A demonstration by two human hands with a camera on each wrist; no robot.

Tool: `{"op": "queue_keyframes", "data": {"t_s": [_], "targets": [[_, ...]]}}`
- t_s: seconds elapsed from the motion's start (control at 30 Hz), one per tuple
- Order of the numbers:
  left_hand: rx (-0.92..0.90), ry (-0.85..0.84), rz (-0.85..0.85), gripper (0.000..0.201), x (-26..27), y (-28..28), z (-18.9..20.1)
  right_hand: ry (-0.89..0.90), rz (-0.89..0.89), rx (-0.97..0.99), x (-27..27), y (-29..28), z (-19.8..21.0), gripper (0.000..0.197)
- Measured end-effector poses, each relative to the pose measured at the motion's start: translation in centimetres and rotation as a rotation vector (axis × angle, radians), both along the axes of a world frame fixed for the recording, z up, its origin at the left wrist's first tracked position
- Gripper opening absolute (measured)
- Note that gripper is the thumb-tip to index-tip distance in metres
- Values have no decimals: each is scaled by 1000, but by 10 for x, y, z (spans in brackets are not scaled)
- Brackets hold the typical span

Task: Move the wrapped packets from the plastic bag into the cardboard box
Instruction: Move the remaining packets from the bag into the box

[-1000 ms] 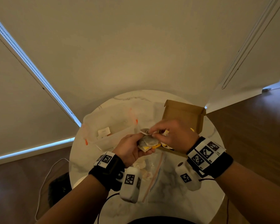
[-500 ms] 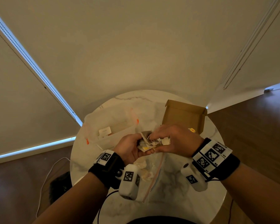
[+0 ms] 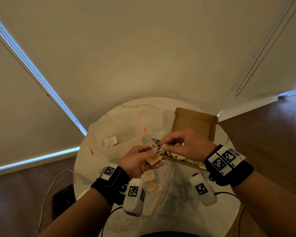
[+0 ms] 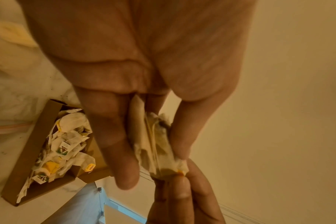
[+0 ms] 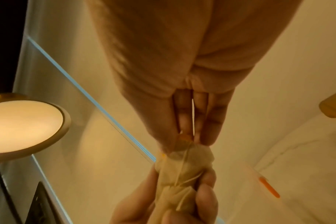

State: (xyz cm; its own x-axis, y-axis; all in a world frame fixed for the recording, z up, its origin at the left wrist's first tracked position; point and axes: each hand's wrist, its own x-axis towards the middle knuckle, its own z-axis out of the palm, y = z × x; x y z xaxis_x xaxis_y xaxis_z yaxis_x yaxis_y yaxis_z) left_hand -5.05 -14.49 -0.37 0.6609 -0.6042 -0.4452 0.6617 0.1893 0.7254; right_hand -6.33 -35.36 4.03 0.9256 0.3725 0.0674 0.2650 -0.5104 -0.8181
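My left hand grips a small bunch of wrapped packets between thumb and fingers, above the round marble table. My right hand pinches the top end of that bunch with thumb and fingertips. In the left wrist view the packets sit squeezed between the fingers. The open cardboard box lies behind the right hand, with several packets inside. A clear zip plastic bag lies flat under my hands with a few packets in it.
A second clear plastic bag with orange marks and a white card lies at the table's left. A lit round lamp shows in the right wrist view. A white cable runs over the wooden floor at left.
Both hands have risen a little and shifted, still holding the bunch of packets together. The right hand's fingers have moved to pinch its upper end.
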Motion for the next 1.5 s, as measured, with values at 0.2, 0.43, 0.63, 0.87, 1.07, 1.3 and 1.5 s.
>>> {"op": "queue_keyframes", "data": {"t_s": [0.2,0.43,0.63,0.87,1.07,1.3,1.5], "targets": [[-24,-40,-41,29,1,5,-1,95,-32,111,0,-2,1,13],[35,-66,-40,30,0,3,1,39,-92,81,0,2,0,10],[161,-136,-28,26,0,-1,1,-58,-152,24,2,6,-6,14],[283,-288,-8,17,1,-8,-1,73,-378,202,13,1,-17,4],[386,-388,12,11,2,-10,-5,230,-558,438,19,-2,-18,3],[372,-394,-8,28,4,-8,-8,238,-639,473,23,-8,-21,3],[149,-241,19,35,1,0,-3,211,-723,530,29,-19,-18,10]]}}
